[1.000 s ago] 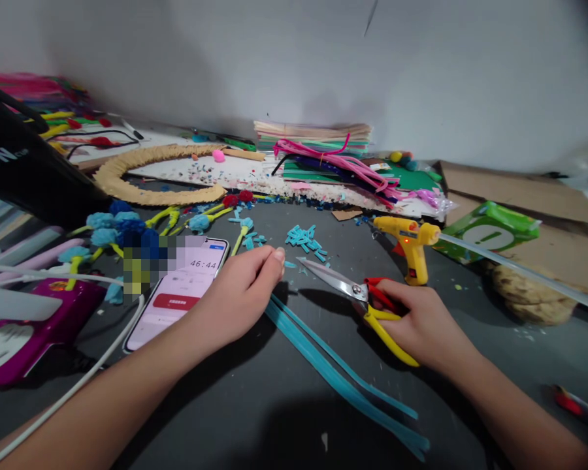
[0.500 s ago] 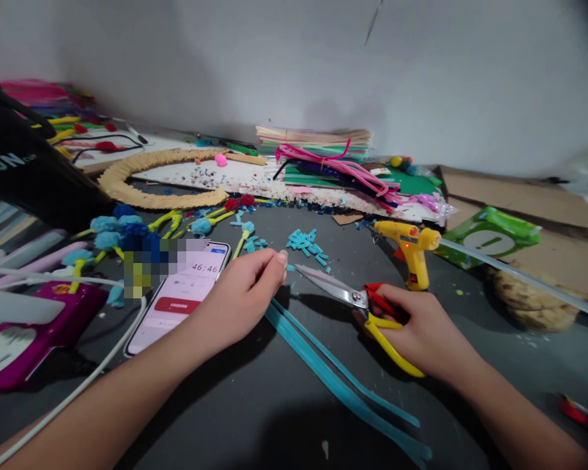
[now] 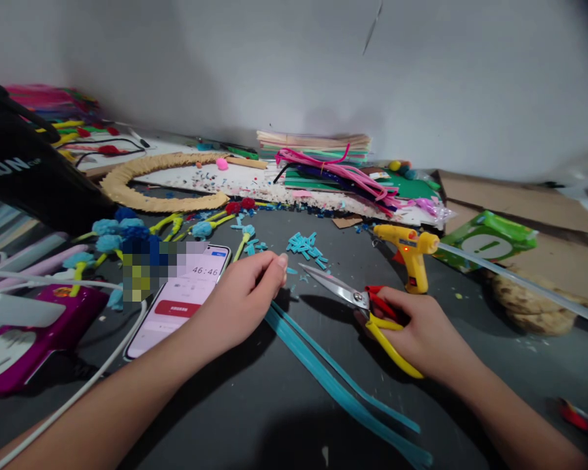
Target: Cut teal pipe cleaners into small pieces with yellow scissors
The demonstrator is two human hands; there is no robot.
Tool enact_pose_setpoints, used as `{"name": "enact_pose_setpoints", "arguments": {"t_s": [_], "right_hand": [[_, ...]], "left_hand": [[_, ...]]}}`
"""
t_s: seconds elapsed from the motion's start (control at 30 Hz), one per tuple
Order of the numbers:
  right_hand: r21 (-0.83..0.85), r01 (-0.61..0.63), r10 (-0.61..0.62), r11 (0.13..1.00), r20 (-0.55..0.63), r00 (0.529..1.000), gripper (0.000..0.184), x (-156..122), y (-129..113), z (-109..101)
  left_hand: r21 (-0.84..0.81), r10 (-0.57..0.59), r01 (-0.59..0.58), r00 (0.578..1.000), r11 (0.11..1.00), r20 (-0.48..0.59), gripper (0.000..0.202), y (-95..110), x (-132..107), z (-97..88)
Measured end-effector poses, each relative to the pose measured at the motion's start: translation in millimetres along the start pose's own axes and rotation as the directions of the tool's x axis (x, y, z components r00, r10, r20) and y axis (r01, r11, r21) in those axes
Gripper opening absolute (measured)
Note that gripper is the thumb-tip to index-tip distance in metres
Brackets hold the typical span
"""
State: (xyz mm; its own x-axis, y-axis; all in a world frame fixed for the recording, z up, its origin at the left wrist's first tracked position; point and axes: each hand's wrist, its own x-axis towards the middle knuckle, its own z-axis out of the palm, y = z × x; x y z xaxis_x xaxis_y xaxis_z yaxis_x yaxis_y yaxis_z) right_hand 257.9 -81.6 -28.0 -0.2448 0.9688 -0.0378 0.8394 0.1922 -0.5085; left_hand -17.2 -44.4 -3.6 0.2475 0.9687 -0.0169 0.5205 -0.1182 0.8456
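My left hand (image 3: pixel 240 297) rests on the dark table, fingers closed round the ends of long blue pipe cleaners (image 3: pixel 333 375) that trail toward the lower right. My right hand (image 3: pixel 421 333) grips red-and-yellow scissors (image 3: pixel 367 307), blades nearly closed and pointing left at the left hand's fingertips. A little heap of short cut blue pieces (image 3: pixel 306 247) lies just beyond the blades.
A yellow glue gun (image 3: pixel 411 251) stands behind the scissors. A phone (image 3: pixel 181 297) with a timer lies left, with a white cable and a magenta case (image 3: pixel 24 333). Pompom stems, a cardboard ring (image 3: pixel 151 179), paper stacks and a green packet (image 3: pixel 487 238) line the back.
The scissors and my right hand have shifted slightly; the left hand keeps its hold on the blue pipe cleaners. The phone timer has advanced.
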Motion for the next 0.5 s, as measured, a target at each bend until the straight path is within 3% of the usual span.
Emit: {"name": "enact_pose_setpoints", "arguments": {"t_s": [0.5], "right_hand": [[-0.026,0.019,-0.019,0.999,0.003,1.000,0.010,0.3,-2.1,2.1]], "left_hand": [[0.001,-0.012,0.012,1.000,1.000,-0.008,0.041,-1.8,-0.4,0.9]]}}
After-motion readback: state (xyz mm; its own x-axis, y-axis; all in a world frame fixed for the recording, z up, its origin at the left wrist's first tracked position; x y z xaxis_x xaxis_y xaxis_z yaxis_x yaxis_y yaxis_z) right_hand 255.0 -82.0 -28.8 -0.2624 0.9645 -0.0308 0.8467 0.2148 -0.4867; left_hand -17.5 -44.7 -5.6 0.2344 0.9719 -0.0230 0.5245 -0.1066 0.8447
